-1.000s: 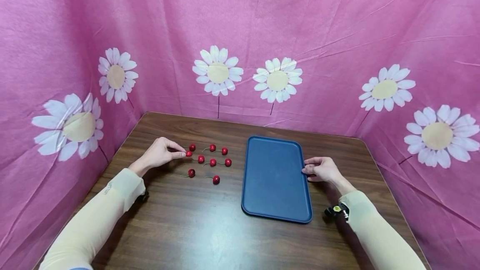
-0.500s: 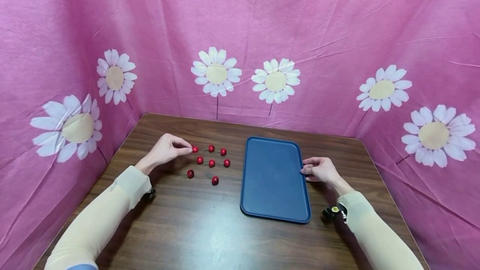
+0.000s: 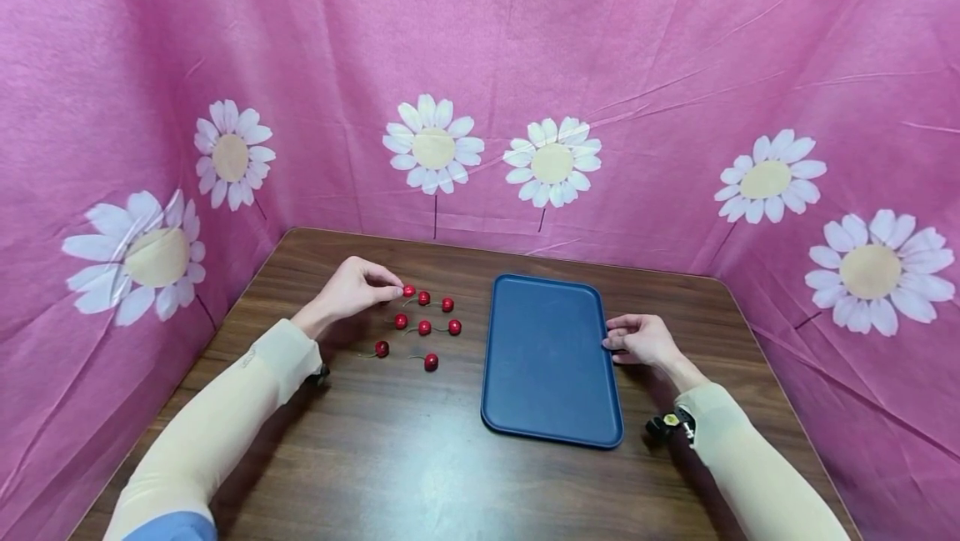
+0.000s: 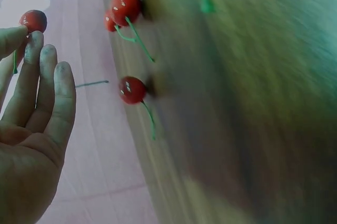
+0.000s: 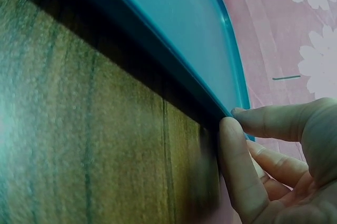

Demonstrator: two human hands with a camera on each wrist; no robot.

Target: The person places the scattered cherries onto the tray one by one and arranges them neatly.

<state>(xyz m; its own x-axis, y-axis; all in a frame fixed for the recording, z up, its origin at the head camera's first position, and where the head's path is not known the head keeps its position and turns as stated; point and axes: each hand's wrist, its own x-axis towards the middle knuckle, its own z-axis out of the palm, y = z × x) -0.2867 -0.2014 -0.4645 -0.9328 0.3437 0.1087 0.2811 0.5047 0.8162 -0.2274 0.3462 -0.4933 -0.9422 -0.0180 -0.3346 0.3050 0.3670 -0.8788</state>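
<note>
Left hand [image 3: 352,289] pinches cherry [image 3: 408,291] — stem hanging down.

— What's different about your left hand [image 3: 352,291] from a second ago?

— It has moved right and toward the far side of the table, and your forearm has come forward with it. A second ago your fingertips were at the left end of the cherry group; now they sit at its far edge.

— And the cherry [image 3: 408,291] you're pinching?

— It has left the table. It lay at the left end of the middle row, touching your fingertips; now it hangs in your pinch, lifted, beside the far-row cherries. Its old spot shows bare wood.
</note>
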